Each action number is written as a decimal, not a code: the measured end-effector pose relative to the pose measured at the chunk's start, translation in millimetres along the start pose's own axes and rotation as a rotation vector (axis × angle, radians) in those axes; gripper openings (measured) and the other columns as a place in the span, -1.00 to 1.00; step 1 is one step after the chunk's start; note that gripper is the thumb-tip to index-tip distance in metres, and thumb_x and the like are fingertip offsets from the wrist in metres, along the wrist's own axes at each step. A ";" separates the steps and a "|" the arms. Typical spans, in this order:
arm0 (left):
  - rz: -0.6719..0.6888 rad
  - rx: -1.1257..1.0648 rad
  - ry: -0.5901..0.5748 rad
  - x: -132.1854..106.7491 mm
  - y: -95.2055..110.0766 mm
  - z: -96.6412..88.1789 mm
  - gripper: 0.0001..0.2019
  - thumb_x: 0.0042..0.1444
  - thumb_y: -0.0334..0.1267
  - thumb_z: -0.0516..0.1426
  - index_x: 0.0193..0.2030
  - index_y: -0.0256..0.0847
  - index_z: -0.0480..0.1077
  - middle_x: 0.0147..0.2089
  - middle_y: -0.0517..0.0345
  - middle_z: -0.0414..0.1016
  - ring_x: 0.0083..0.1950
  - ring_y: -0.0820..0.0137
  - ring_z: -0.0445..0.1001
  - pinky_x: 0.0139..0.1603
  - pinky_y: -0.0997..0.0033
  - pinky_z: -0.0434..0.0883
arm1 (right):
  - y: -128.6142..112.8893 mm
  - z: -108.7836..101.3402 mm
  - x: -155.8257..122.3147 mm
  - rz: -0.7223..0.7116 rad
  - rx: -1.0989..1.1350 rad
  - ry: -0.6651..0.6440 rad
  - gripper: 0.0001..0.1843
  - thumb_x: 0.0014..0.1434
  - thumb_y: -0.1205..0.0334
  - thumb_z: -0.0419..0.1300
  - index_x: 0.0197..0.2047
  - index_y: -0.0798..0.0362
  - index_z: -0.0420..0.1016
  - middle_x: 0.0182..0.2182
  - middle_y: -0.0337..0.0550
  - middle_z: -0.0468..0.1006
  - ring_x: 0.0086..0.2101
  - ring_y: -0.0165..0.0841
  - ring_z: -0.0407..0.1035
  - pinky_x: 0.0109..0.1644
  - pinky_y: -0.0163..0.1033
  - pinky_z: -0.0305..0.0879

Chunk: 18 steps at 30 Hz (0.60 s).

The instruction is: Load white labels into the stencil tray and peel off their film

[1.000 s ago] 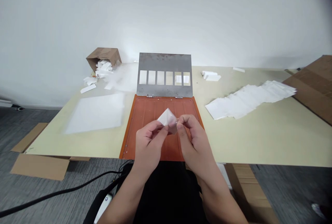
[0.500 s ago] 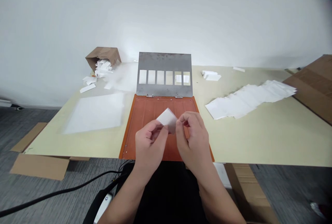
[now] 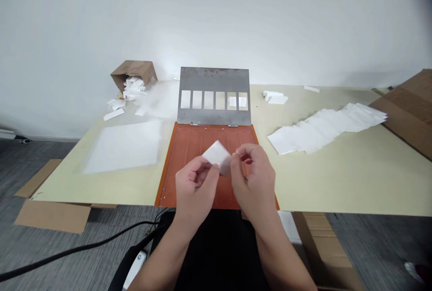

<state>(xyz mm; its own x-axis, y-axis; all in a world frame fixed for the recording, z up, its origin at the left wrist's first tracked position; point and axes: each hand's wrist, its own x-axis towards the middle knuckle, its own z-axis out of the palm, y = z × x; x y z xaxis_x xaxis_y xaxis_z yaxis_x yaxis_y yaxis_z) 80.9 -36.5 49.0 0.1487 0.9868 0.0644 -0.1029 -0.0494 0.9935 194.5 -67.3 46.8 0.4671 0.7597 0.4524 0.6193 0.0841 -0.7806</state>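
Left hand (image 3: 195, 187) grips white paper piece (image 3: 216, 156) at 9 o'clock; right hand (image 3: 253, 183) pinches its 3 o'clock edge, above orange tray (image 3: 189, 147).

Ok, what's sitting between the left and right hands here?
The head view shows a folded white sheet between the left hand and the right hand, pinched by both.

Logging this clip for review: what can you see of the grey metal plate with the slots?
The grey steel plate rises from the far edge of the orange board, joined by two small hinges. Rusty-brown stains mark its top. Six upright rectangular windows run in a row across its lower half, with white pieces showing in the two rightmost.
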 end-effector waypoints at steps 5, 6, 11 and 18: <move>0.004 0.001 -0.002 -0.2 2.5 -0.6 -0.93 0.04 -0.32 0.21 -0.43 -0.22 0.50 -0.49 0.23 0.53 -0.42 0.46 0.50 -0.35 0.53 0.47 | 1.9 -9.3 0.8 0.123 0.271 -0.108 -0.83 0.36 0.15 0.01 -0.10 -0.04 0.39 -0.18 -0.15 0.51 -0.20 -0.33 0.41 -0.13 -0.17 0.35; 0.004 -0.001 -0.008 -0.1 3.0 -0.5 -0.93 0.03 -0.33 0.20 -0.43 -0.22 0.50 -0.49 0.23 0.53 -0.41 0.45 0.51 -0.35 0.53 0.47 | 1.5 -10.7 1.3 0.121 0.309 -0.163 -0.84 0.35 0.12 0.05 -0.12 -0.04 0.41 -0.21 -0.17 0.52 -0.22 -0.34 0.41 -0.14 -0.18 0.35; 0.023 0.004 -0.032 1.5 2.1 -1.4 -0.94 -0.03 -0.37 0.21 -0.47 -0.23 0.50 -0.52 0.25 0.49 -0.47 0.50 0.44 -0.44 0.57 0.41 | 3.8 -13.8 4.6 0.154 0.395 -0.324 -0.78 0.29 0.09 0.19 -0.35 0.00 0.48 -0.44 -0.28 0.49 -0.40 -0.43 0.35 -0.29 -0.28 0.29; 0.013 0.019 -0.186 4.7 -6.7 -5.3 -0.92 0.07 -0.27 0.26 -0.33 -0.22 0.57 -0.40 0.17 0.60 -0.36 0.43 0.54 -0.32 0.51 0.49 | 13.2 -23.7 9.0 0.228 0.427 -0.383 -0.75 0.26 0.04 0.22 -0.39 -0.01 0.50 -0.46 -0.27 0.52 -0.40 -0.39 0.34 -0.27 -0.24 0.31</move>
<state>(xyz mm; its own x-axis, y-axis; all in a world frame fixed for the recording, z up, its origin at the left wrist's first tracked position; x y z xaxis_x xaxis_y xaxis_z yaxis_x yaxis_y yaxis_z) 77.1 -30.8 42.2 0.3267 0.9407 0.0917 -0.0879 -0.0664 0.9939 221.9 -74.6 50.8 0.2494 0.9598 0.1286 0.1857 0.0829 -0.9791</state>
